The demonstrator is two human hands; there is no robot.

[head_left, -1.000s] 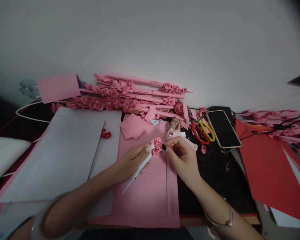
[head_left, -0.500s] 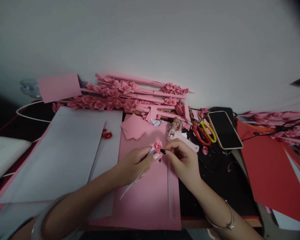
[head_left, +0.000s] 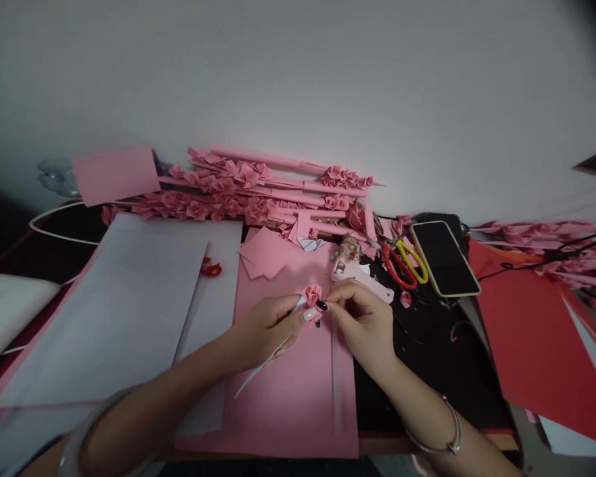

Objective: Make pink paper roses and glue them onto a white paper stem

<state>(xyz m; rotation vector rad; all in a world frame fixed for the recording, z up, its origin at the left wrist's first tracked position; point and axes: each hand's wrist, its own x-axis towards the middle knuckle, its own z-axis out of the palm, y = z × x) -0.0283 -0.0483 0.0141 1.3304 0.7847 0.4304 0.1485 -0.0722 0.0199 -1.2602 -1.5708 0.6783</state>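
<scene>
Between finger and thumb, my left hand (head_left: 273, 328) grips a pink folded paper flower (head_left: 312, 295), and a thin white strip of paper (head_left: 258, 379) runs down out of the same hand. My right hand (head_left: 360, 318) is closed in a pinch at the flower's right side, its dark-nailed fingertip touching the petals. Both hands are over a large pink sheet (head_left: 288, 411). Just beyond my right hand lies a pale pink glue gun (head_left: 365, 278), partly covered by the fingers.
Rows of pink paper flower stems (head_left: 218, 182) line the wall. Scissors (head_left: 400, 265) with red and yellow handles lie beside a phone (head_left: 444, 258). White sheets (head_left: 114, 311) cover the left side. Red paper (head_left: 536, 331) lies at right, a white device (head_left: 14, 311) far left.
The whole view has shifted very slightly. Both hands stay at the flower, which appears turned a little; the right fingertips have moved slightly down along its edge.
</scene>
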